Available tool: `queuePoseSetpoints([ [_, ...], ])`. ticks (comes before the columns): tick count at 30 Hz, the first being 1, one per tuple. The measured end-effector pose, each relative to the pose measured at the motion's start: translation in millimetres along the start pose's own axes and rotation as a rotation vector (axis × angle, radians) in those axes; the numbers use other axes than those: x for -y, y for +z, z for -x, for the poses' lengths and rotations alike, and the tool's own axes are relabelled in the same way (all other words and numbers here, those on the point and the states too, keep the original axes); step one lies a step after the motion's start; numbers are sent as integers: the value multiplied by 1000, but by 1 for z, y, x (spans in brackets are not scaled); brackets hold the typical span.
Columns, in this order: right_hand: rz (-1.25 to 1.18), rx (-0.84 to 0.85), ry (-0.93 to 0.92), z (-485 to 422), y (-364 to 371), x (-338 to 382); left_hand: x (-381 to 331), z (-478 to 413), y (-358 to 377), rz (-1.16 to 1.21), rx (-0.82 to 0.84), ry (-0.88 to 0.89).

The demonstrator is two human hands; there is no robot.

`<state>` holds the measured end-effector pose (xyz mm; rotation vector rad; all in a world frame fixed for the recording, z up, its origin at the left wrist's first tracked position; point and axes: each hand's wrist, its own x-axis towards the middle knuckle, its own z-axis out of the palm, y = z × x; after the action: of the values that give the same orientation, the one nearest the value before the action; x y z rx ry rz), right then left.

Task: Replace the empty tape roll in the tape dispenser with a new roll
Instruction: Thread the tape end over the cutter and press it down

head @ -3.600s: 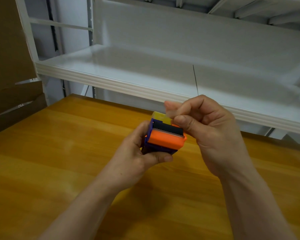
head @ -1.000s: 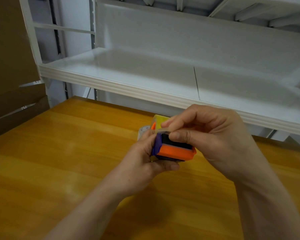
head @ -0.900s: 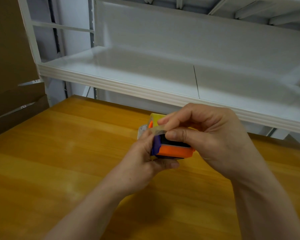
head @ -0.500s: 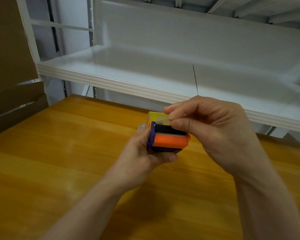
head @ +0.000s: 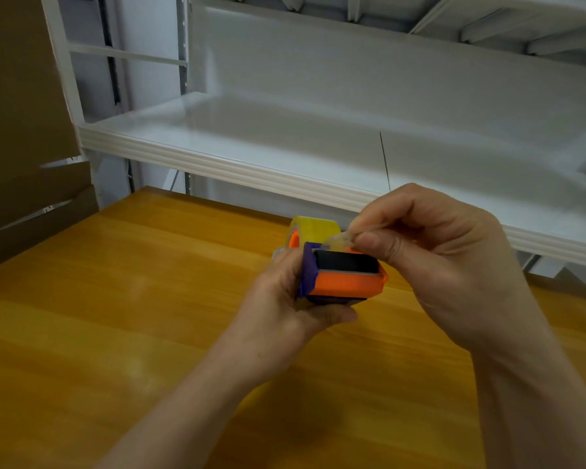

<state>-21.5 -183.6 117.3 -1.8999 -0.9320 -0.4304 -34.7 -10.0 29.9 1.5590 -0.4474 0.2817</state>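
My right hand's fingertips (head: 369,240) are pressing together, thumb against forefinger, pinching the clear loose tape end (head: 339,239). The rest of my right hand (head: 447,258) is curling loosely at three o'clock from the work. My left hand (head: 285,299) is coming in from seven o'clock, its fingers wrapping around the body of the tape dispenser (head: 347,282) and holding it just above the table (head: 115,299). The dispenser's black roller (head: 347,264) is facing up at me, and I am holding the tape end just above its twelve o'clock edge.

The new roll (head: 313,226), yellowish, is already sitting in the dispenser at twelve o'clock behind the roller, so I am judging the swap itself done. What is remaining, I think, is threading: drawing the end over the roller to the front edge and sticking it down.

I am counting two hands, one dispenser, one roll and one loose end. I am seeing no empty core that I can be sure of. Farther out, a white shelf (head: 251,143) is running across at twelve o'clock, and cardboard (head: 14,130) is standing at ten o'clock.
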Motion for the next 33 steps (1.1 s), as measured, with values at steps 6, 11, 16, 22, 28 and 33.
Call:
queuePoseSetpoints([
  [6, -15, -29, 4, 2, -3, 4, -2, 2, 2, 9, -73, 2],
  [11, -4, 6, 6, 3, -1, 9, -2, 1, 3, -12, -55, 80],
  [16, -20, 127, -10, 5, -6, 13, -2, 3, 0, 10, 14, 89],
  [22, -68, 211, -25, 7, -10, 18, -5, 2, -1, 95, 13, 96],
  [28, -59, 185, -25, 5, -6, 17, -3, 0, -3, 72, -2, 109],
  [33, 5, 192, -73, 5, -4, 21, -2, 2, -2, 85, 7, 134],
])
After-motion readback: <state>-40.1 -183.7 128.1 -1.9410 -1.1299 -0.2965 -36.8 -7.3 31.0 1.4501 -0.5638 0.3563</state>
